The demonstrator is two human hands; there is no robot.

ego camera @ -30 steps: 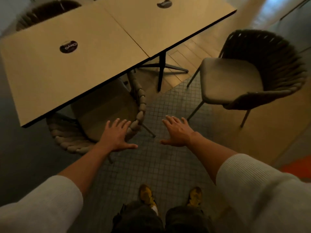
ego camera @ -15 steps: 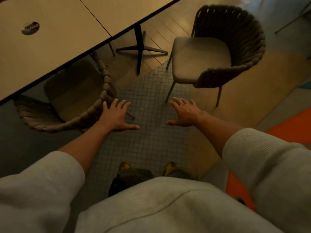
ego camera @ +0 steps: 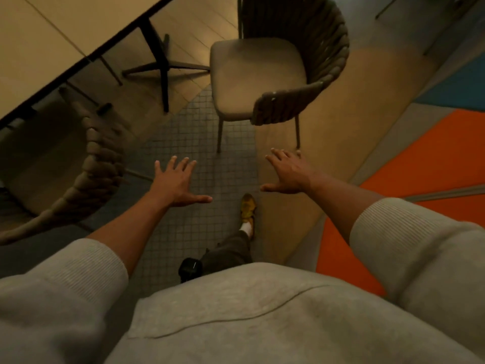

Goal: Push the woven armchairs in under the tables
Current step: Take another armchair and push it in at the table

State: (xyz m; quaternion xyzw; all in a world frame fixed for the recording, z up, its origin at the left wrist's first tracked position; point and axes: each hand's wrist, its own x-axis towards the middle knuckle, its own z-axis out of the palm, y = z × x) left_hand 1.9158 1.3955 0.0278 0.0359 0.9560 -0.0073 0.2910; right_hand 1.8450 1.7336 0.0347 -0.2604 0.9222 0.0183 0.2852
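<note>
A woven armchair (ego camera: 265,74) with a pale seat cushion stands out from the table (ego camera: 47,40), near the top centre. A second woven armchair (ego camera: 97,164) at the left sits partly under the table edge. My left hand (ego camera: 175,182) hovers over the tiled floor with fingers spread, touching nothing, to the right of that second chair. My right hand (ego camera: 288,172) is also spread flat and empty, just below the first chair's front right leg.
The table's black pedestal base (ego camera: 162,64) stands left of the pulled-out chair. Grey mosaic tiles (ego camera: 189,237) run underfoot, with orange flooring (ego camera: 420,158) to the right. My shoe (ego camera: 248,206) steps forward between the hands. Another chair's legs show at the top right.
My view and body have swung right, away from the tucked-in chair, toward the pulled-out one. My left hand has come off the left chair's backrest. Both hands stay spread and empty.
</note>
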